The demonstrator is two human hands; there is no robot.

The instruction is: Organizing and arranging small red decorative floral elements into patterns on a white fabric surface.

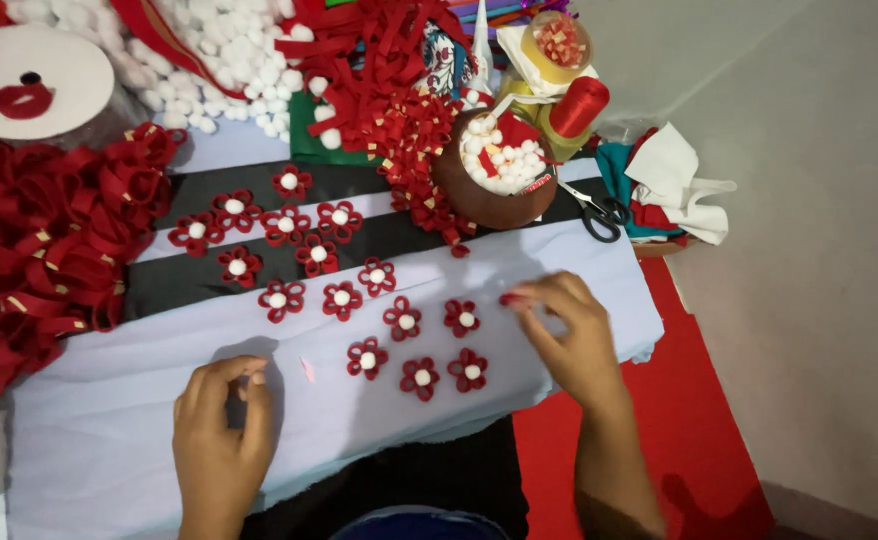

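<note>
Several small red fabric flowers with white pompom centres (402,318) lie in rows on a pale blue cloth (109,420) and a black strip (189,280). My right hand (564,335) hovers over the cloth just right of the flower (462,317), its fingertips pinched on a small red piece. My left hand (221,430) rests on the cloth at the lower left, fingers curled, with nothing visibly in it. A flower (367,358) lies to its right.
A heap of red ribbon loops (39,250) fills the left. White pompoms (209,60) pile at the back. A brown bowl (479,195) holds pompoms, with black scissors (599,212) and a red thread spool (579,105) beside it. Red mat (679,420) at right.
</note>
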